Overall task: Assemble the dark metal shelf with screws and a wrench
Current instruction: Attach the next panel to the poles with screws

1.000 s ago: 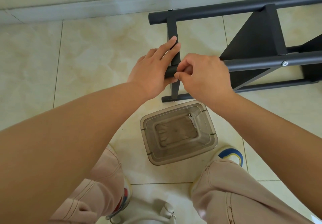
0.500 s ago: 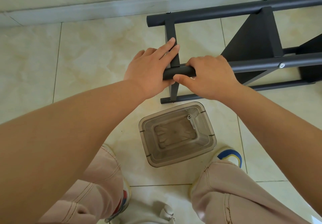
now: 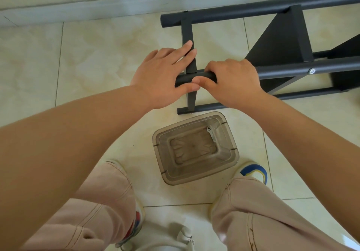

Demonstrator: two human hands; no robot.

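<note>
Dark metal shelf (image 3: 280, 42) lying on its side on the pale tile floor (image 3: 97, 51), up near the grey baseboard (image 3: 78, 7); long round tubes running off to the right; flat black panel (image 3: 280, 42) set between the tubes on the right; thin flat bar (image 3: 188, 34) crossing from the far tube down to the near low tube (image 3: 204, 108).

Left hand (image 3: 165, 77) at the end of the middle tube (image 3: 194, 77), fingers laid out straight over the flat bar, thumb tucked under the tube end; holding the tube end between thumb and palm. Right hand (image 3: 231, 81) just beside it, fingers curled over the top of the same tube, thumb pressed on the near side; gripping the tube. Thumbs of both hands touching or nearly so. Small silver screw head (image 3: 312, 71) showing on the middle tube, further right.

Clear brownish plastic box (image 3: 194, 147) sitting on the floor below the hands, close to the low tube; small silver tool or screw (image 3: 211, 133) lying inside near its top right corner; too small to say which.

Pink trousers (image 3: 253, 211) and bent knees at the bottom; shoe with a blue and yellow toe (image 3: 255, 169) beside the box on the right; another shoe (image 3: 134, 225) with red on it lower left.
</note>
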